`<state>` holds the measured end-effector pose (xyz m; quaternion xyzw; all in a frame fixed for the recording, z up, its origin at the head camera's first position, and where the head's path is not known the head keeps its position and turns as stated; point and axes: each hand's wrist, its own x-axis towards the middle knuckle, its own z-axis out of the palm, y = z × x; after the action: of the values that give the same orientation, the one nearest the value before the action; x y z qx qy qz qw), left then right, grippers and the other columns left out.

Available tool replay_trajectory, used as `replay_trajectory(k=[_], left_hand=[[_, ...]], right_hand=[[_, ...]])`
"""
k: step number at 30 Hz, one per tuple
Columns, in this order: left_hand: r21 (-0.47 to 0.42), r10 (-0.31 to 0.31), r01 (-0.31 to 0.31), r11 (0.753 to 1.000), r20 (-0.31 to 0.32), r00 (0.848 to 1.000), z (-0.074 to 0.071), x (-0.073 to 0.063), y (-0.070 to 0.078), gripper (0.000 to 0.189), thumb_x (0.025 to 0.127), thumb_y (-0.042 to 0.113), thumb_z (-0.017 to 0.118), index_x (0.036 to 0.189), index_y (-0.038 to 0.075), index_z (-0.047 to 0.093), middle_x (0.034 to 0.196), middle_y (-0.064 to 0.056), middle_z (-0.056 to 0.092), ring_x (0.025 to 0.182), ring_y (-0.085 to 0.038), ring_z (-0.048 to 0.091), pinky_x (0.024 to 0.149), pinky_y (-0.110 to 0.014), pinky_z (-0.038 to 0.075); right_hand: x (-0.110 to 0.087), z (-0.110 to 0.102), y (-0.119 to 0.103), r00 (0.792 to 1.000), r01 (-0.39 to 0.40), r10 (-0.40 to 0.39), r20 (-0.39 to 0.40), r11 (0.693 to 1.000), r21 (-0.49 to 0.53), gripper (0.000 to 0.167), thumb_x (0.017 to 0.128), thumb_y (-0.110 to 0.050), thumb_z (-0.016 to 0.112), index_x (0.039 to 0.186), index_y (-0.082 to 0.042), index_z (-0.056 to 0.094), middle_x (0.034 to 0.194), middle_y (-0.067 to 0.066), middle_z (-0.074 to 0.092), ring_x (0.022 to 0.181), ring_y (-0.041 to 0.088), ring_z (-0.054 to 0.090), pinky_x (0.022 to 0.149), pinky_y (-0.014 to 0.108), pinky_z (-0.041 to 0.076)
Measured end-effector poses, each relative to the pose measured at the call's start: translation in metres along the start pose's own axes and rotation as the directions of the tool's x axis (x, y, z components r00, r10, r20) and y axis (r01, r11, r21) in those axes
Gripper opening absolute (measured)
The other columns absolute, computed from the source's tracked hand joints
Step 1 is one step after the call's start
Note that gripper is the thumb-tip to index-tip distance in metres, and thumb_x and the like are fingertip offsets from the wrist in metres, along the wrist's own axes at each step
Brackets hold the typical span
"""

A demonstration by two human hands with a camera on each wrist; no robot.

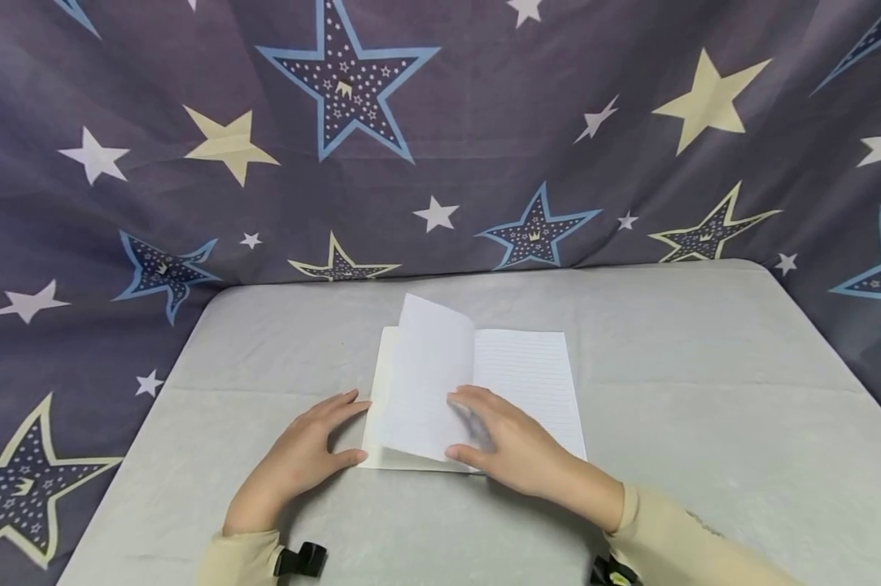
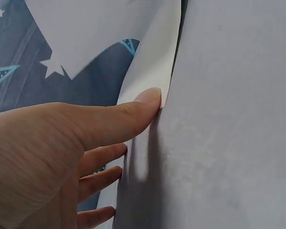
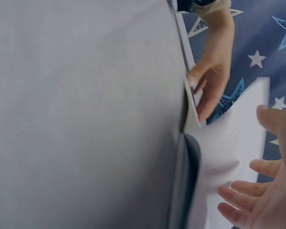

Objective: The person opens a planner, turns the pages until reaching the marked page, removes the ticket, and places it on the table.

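A notebook (image 1: 531,370) lies opened out on the table, its right-hand page ruled with lines. One white leaf (image 1: 429,366) stands raised over the left side, turned partway from the spine. My right hand (image 1: 516,443) is at this leaf near the spine, fingers spread; the right wrist view shows them loosely extended beside the lifted sheet (image 3: 233,138). At the notebook's lower left edge is my left hand (image 1: 301,452). Its thumb rests on the corner of the cream page (image 2: 155,76) in the left wrist view, while the other fingers spread along the edge.
The table (image 1: 704,448) is covered with a pale grey cloth. Behind it and along its sides hangs a dark curtain (image 1: 484,106) printed with stars. Black straps (image 1: 301,560) sit at both wrists, near the beige sleeves (image 1: 692,537).
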<state>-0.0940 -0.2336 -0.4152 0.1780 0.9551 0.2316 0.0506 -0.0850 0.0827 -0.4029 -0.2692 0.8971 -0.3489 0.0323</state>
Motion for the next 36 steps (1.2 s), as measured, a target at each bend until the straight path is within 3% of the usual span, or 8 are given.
replay_trajectory(k=[5,11,16,22,25,28,33,36], left_hand=[[-0.021,-0.019,0.018,1.0,-0.028,0.999,-0.005,-0.001,-0.003,0.058,0.087,0.024,0.078,0.14,0.01,0.057,0.145,-0.016,0.051,0.133,-0.04,0.046,0.107,-0.06,0.037],[-0.071,-0.077,0.073,0.995,-0.058,0.995,-0.015,-0.005,-0.001,0.043,0.099,0.018,0.062,0.14,0.007,0.055,0.142,-0.016,0.054,0.132,-0.039,0.048,0.108,-0.057,0.037],[-0.041,-0.015,0.011,0.999,-0.084,0.996,-0.008,0.001,0.012,0.048,0.096,0.02,0.067,0.141,0.009,0.055,0.148,-0.014,0.048,0.136,-0.038,0.043,0.11,-0.058,0.034],[-0.006,0.032,-0.032,0.999,-0.03,0.999,0.01,0.007,0.023,0.056,0.091,0.027,0.073,0.142,0.011,0.055,0.153,-0.011,0.042,0.141,-0.035,0.037,0.111,-0.06,0.032],[0.0,0.039,-0.039,0.999,0.0,0.999,0.016,0.007,0.025,0.056,0.091,0.026,0.073,0.142,0.01,0.055,0.153,-0.011,0.042,0.14,-0.035,0.037,0.111,-0.059,0.032],[0.016,0.048,-0.048,0.999,0.011,0.999,0.018,0.006,0.025,0.056,0.09,0.024,0.074,0.141,0.01,0.055,0.152,-0.012,0.043,0.139,-0.036,0.039,0.111,-0.059,0.033],[0.015,0.055,-0.055,0.998,0.018,0.998,0.018,0.006,0.023,0.057,0.088,0.021,0.076,0.14,0.011,0.057,0.151,-0.012,0.045,0.139,-0.037,0.039,0.111,-0.059,0.032],[0.008,0.054,-0.054,0.998,0.027,0.998,0.017,0.007,0.022,0.058,0.086,0.021,0.077,0.14,0.012,0.057,0.152,-0.012,0.044,0.138,-0.037,0.04,0.11,-0.06,0.033]], right_hand=[[-0.004,0.008,-0.002,0.996,-0.004,0.01,0.088,0.998,-0.061,0.06,0.091,-0.043,0.071,0.14,-0.013,0.054,0.149,0.013,0.046,0.137,0.034,0.043,0.111,0.052,0.036],[-0.011,0.007,-0.003,0.976,0.061,-0.032,0.216,0.99,-0.129,0.049,0.093,-0.036,0.07,0.133,-0.01,0.061,0.15,0.012,0.045,0.139,0.031,0.039,0.113,0.049,0.034],[-0.018,0.004,-0.001,0.958,0.093,-0.05,0.283,0.986,-0.138,0.045,0.095,-0.036,0.066,0.133,-0.012,0.061,0.153,0.007,0.041,0.143,0.024,0.034,0.115,0.047,0.03],[-0.026,-0.004,0.011,0.946,0.124,-0.102,0.307,0.991,-0.054,0.042,0.097,-0.036,0.064,0.133,-0.015,0.061,0.153,0.003,0.042,0.141,0.022,0.037,0.114,0.047,0.033],[-0.033,-0.014,0.018,0.948,0.102,-0.098,0.302,0.995,0.003,0.042,0.099,-0.038,0.06,0.134,-0.016,0.06,0.151,0.002,0.044,0.14,0.023,0.04,0.112,0.048,0.035],[-0.042,-0.025,0.029,0.963,0.098,-0.098,0.252,0.995,0.015,0.041,0.099,-0.037,0.062,0.134,-0.015,0.06,0.148,0.005,0.048,0.137,0.026,0.043,0.111,0.05,0.037],[-0.058,-0.045,0.06,0.988,0.108,-0.097,0.123,0.99,-0.089,0.051,0.088,-0.027,0.076,0.133,-0.008,0.061,0.144,0.014,0.051,0.134,0.034,0.045,0.108,0.055,0.037],[-0.066,-0.056,0.076,0.993,0.087,-0.074,0.093,0.986,-0.146,0.058,0.082,-0.023,0.081,0.133,-0.005,0.06,0.146,0.018,0.048,0.134,0.039,0.043,0.107,0.06,0.036]])
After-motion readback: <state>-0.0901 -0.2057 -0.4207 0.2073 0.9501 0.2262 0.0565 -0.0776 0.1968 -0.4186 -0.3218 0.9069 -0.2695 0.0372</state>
